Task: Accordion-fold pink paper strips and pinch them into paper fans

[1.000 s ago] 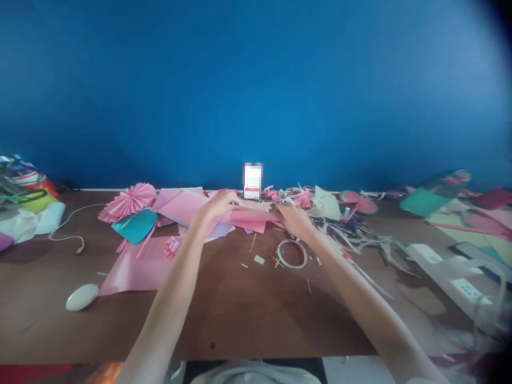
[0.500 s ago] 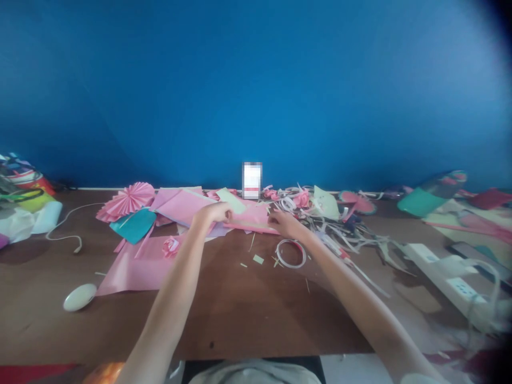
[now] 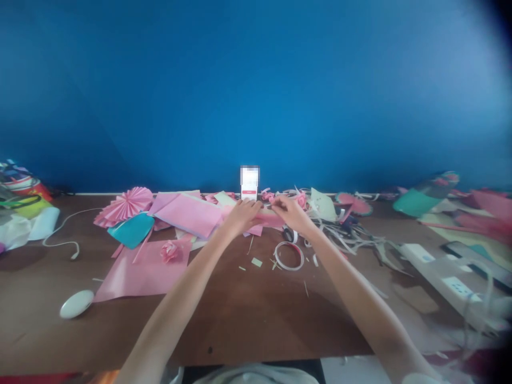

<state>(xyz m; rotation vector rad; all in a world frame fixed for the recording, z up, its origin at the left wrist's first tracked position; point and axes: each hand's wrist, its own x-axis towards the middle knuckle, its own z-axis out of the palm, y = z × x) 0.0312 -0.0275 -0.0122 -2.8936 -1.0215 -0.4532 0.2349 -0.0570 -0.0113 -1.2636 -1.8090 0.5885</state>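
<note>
Steadying the pink paper [image 3: 270, 218] between your hands calls for light, even pressure from both sides, so it doesn't crease. Your left hand [image 3: 244, 214] and right hand [image 3: 294, 213] have their fingers bent and near each other at the paper; how far they are open, or whether they pinch it, cannot be told. Just beyond your left fingertips stands the phone [image 3: 249, 188]. Nearer you than your right fingers lies the tape roll [image 3: 276, 256]; guard your wrist from it. Farther out, left of your left fingers, sits the paper rose [image 3: 170, 251].

A flat piece of plain pink paper [image 3: 270, 218] is seen toward the far side of the brown wooden table [image 3: 248, 314], spread sideways and partly covered; its folds are blurred.
</note>
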